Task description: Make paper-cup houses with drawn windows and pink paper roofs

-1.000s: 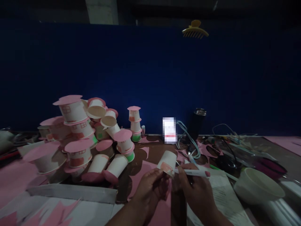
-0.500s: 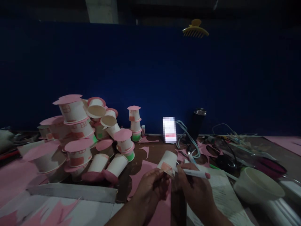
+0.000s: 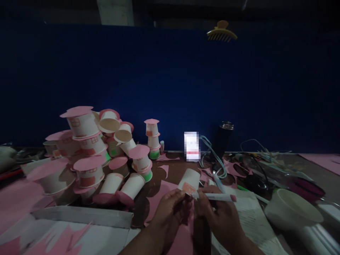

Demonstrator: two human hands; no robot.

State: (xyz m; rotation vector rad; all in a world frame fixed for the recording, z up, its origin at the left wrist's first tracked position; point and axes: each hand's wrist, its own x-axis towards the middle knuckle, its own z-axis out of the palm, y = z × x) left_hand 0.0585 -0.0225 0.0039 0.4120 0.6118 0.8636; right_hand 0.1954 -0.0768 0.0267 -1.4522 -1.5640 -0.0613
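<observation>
Pen [image 3: 216,197] tip sits lower than 1 s ago, now at the bottom edge of the pink patch on the cup [image 3: 189,181]; barrel points 3 o'clock. Right hand [image 3: 215,212] drops slightly. Cup tilts a bit more upright.

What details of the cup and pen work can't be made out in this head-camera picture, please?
- The pen tip: hidden where it meets the paper cup, behind the right hand.
- The cup's mouth: covered by the left hand.
- The small card by the blue wall: blurred, unreadable.
- The printed sheet: too dim and small to read.
- The white bowl contents: too dark to tell.
</observation>
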